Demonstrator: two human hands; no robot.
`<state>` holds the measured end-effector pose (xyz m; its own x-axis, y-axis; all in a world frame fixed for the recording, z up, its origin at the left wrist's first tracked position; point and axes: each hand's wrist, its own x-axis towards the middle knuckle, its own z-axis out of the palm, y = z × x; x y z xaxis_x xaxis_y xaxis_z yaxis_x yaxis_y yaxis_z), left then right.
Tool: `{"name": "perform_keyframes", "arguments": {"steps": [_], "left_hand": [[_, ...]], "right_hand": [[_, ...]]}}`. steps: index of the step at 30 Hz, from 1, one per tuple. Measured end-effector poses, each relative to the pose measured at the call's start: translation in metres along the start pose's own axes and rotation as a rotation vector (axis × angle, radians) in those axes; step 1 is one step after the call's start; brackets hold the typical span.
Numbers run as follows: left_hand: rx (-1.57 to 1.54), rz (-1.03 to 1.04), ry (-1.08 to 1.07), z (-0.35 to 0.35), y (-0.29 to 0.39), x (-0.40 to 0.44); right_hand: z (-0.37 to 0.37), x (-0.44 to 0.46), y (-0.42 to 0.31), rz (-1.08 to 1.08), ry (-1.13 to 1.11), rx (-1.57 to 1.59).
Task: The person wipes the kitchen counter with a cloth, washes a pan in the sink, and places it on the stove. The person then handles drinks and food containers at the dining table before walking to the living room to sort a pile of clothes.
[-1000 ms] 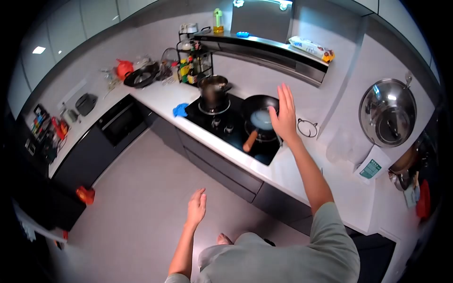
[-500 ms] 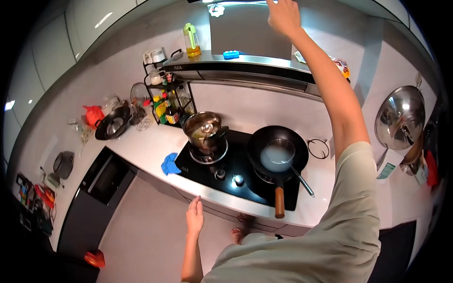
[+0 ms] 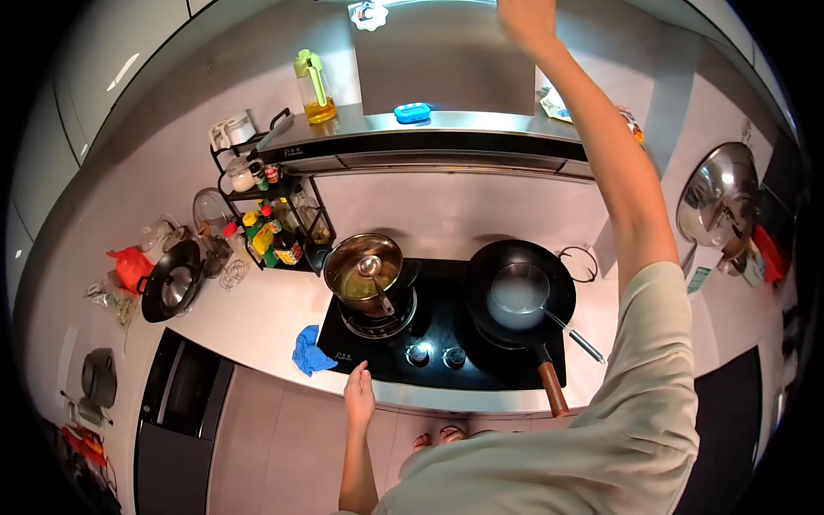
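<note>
My right hand [image 3: 529, 21] is raised at the top edge, above the range hood [image 3: 446, 129]; its fingers are cut off by the frame. My left hand [image 3: 360, 396], fingers extended, is near the counter's front edge below the stove [image 3: 403, 354] and holds nothing. On the left burner stands a steel pot [image 3: 336, 257] with a ladle [image 3: 370, 267] in it. A black wok [image 3: 487, 267] with a wooden handle sits on the right burner, a strainer [image 3: 586, 343] lying across it over cloudy liquid.
A blue cloth [image 3: 310, 350] lies left of the stove. Behind it stands a black spice rack [image 3: 275, 184]. An oil bottle [image 3: 315, 90] and a blue item [image 3: 412, 112] rest on the hood. Another wok [image 3: 157, 287] is at the left; a steel bowl [image 3: 717, 196] hangs right.
My right hand has gone from over the wok up to the top edge. My left hand stays low, fingers still extended. The view has shifted closer to the stove and hood.
</note>
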<state>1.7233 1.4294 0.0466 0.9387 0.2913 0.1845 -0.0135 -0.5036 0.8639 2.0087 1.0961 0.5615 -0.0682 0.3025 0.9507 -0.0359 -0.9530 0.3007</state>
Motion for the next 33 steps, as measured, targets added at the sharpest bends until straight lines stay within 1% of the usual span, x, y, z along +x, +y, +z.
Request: {"name": "perform_keyframes", "arguments": {"steps": [1,3,4,7,8,10,11,13,15,16,19,20,23,26,29,30,31,32,33], "left_hand": [[-0.002,0.012,0.001,-0.002,-0.007,0.007],[-0.055,-0.024,0.007,-0.007,-0.020,0.019],[-0.079,-0.047,0.008,-0.011,-0.029,0.023],[-0.068,-0.147,0.107,-0.017,-0.083,0.044],[-0.028,-0.186,0.101,-0.024,-0.098,0.053],[0.128,-0.164,0.242,-0.030,-0.149,0.078],[0.206,-0.156,0.316,-0.033,-0.173,0.087],[0.245,-0.200,0.386,-0.046,-0.196,0.109],[0.397,-0.305,0.452,-0.044,-0.226,0.132],[0.472,-0.359,0.484,-0.045,-0.231,0.138],[0.389,-0.479,0.315,-0.050,-0.232,0.150],[0.447,-0.557,0.202,-0.053,-0.227,0.152],[0.492,-0.537,0.301,-0.050,-0.231,0.148],[0.368,-0.547,0.201,-0.059,-0.270,0.149],[0.111,-0.515,0.339,-0.057,-0.305,0.147],[-0.065,-0.567,0.327,-0.058,-0.305,0.146],[-0.214,-0.513,0.451,-0.061,-0.251,0.132],[-0.258,-0.497,0.546,-0.056,-0.259,0.129],[-0.556,-0.502,0.413,-0.072,-0.200,0.116]], "right_hand": [[-0.011,-0.001,-0.009,-0.007,0.001,0.023],[-0.036,-0.016,-0.033,0.032,-0.184,0.015],[-0.041,-0.033,-0.040,-0.014,-0.231,0.057],[-0.058,-0.083,-0.057,-0.108,-0.320,0.242],[-0.071,-0.096,-0.062,-0.146,-0.359,0.297],[-0.090,-0.123,-0.069,-0.201,-0.430,0.454],[-0.101,-0.132,-0.070,-0.220,-0.506,0.461],[-0.125,-0.147,-0.071,-0.256,-0.657,0.477],[-0.142,-0.159,-0.069,-0.256,-0.757,0.535],[-0.149,-0.164,-0.069,-0.259,-0.807,0.563],[-0.165,-0.172,-0.072,-0.273,-0.974,0.555],[-0.164,-0.177,-0.070,-0.301,-0.991,0.549],[-0.158,-0.182,-0.072,-0.300,-1.002,0.571],[-0.151,-0.184,-0.081,-0.269,-1.059,0.604],[-0.145,-0.190,-0.094,-0.313,-1.103,0.705],[-0.145,-0.192,-0.100,-0.320,-1.110,0.755],[-0.148,-0.194,-0.106,-0.325,-1.121,0.809],[-0.151,-0.196,-0.112,-0.327,-1.132,0.864],[-0.155,-0.199,-0.120,-0.321,-1.148,0.940]]}}
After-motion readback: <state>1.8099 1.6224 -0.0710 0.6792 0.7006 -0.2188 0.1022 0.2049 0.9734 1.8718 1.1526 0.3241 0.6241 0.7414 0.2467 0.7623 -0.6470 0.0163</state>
